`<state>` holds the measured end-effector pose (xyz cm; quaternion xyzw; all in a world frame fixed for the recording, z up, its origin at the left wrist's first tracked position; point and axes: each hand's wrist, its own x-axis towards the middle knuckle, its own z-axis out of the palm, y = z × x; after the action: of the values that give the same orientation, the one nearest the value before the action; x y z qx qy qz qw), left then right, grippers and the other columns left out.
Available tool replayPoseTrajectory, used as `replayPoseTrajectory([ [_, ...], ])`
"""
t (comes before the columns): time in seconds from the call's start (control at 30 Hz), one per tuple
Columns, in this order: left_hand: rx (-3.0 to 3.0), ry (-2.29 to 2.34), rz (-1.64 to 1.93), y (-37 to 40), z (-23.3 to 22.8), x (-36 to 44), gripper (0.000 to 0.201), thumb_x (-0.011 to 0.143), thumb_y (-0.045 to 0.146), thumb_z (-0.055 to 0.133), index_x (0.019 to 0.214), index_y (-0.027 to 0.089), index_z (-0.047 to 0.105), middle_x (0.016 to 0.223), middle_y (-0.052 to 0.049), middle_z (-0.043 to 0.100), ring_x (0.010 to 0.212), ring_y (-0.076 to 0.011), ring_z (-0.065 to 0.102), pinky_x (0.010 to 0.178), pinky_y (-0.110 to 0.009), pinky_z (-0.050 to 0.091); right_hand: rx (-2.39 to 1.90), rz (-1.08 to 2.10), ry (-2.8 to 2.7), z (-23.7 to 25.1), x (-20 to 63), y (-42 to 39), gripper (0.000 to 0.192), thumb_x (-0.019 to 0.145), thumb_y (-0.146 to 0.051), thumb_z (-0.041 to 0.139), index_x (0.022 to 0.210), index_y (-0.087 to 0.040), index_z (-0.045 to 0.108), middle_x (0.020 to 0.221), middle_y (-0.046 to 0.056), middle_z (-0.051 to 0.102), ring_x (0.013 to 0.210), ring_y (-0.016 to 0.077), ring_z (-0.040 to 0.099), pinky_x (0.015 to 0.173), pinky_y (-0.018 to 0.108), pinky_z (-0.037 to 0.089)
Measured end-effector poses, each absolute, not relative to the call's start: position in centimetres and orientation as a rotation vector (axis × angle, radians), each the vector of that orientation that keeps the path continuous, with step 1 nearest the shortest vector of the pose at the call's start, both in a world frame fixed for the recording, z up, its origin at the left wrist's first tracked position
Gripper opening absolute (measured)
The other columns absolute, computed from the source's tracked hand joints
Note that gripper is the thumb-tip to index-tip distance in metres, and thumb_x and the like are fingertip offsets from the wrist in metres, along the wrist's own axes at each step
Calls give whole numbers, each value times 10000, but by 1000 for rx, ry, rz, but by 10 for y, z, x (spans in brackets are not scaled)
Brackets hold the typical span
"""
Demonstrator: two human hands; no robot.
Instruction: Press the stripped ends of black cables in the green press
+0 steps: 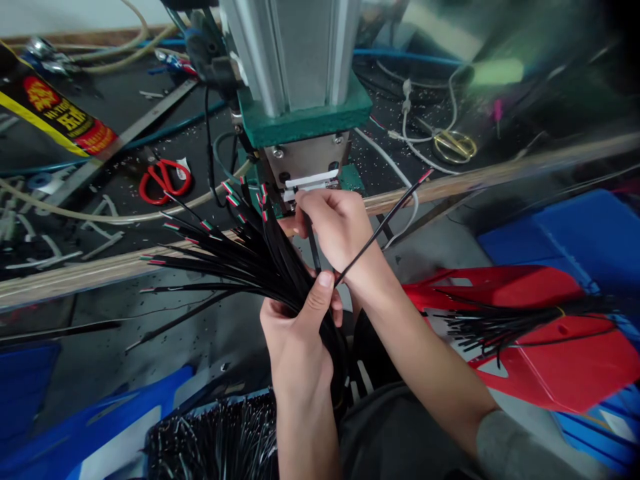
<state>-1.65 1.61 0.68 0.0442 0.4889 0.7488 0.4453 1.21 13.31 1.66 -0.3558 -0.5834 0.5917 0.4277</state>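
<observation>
While the left hand grips a thick, fanned bundle of black cables, the right hand just beyond it pinches one slim cable at a metal-faced machine, whose smooth grey column and rough green plate block the space ahead. One stray cable crosses the right wrist; red ring-handled scissors lie forward-left of the hands, brass-coloured scissors forward-right, both on a dark, speckled bench. Right of the right forearm, another black bundle rests on glossy red plastic.

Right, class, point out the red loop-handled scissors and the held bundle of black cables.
Red loop-handled scissors (165,177): head view, handles.
Held bundle of black cables (281,273): head view, fanned-out part.
</observation>
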Motion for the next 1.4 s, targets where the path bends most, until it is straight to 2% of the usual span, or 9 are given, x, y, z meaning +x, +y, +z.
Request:
replayPoseTrajectory([
  [0.23,88,1203,1855,15,8,-17,313,668,262,1058,789,166,786,667,-3,712,488,-99,594,395,-171,469,-926,1472,-1467,20,12,131,403,993,-249,595,590,-238,589,615,-1,585,660,162,586,597,273,469],
  [0.4,71,1213,1870,17,4,-17,361,615,266,1079,776,162,774,649,6,702,467,-99,588,374,-170,451,-876,1490,-1467,18,13,129,436,1049,-326,582,626,-225,608,621,-4,608,651,150,614,620,268,475],
  [0.67,54,1161,1897,11,-15,-9,397,683,268,1064,871,170,729,686,39,677,478,-96,607,384,-166,446,-891,1423,-1520,10,16,121,421,1071,-436,573,707,-225,574,677,-9,592,625,130,570,573,237,415],
  [0.83,37,1167,1877,8,-17,-9,392,715,274,1050,881,165,713,682,44,658,505,-95,603,403,-171,455,-901,1422,-1556,8,19,119,411,1083,-468,544,755,-225,590,699,0,641,612,132,585,551,237,403],
  [1.1,52,1135,1904,14,-12,-13,345,693,250,1059,834,163,756,681,15,711,478,-86,601,386,-153,432,-861,1500,-1463,11,14,129,398,1047,-410,576,696,-225,613,646,-5,650,660,156,673,624,260,487],
  [1.4,75,1164,1843,17,6,-18,340,656,268,1068,792,155,777,659,-3,711,483,-93,589,384,-161,453,-870,1548,-1383,15,9,132,412,1035,-296,618,635,-203,654,608,-25,645,625,117,608,631,248,464],
])
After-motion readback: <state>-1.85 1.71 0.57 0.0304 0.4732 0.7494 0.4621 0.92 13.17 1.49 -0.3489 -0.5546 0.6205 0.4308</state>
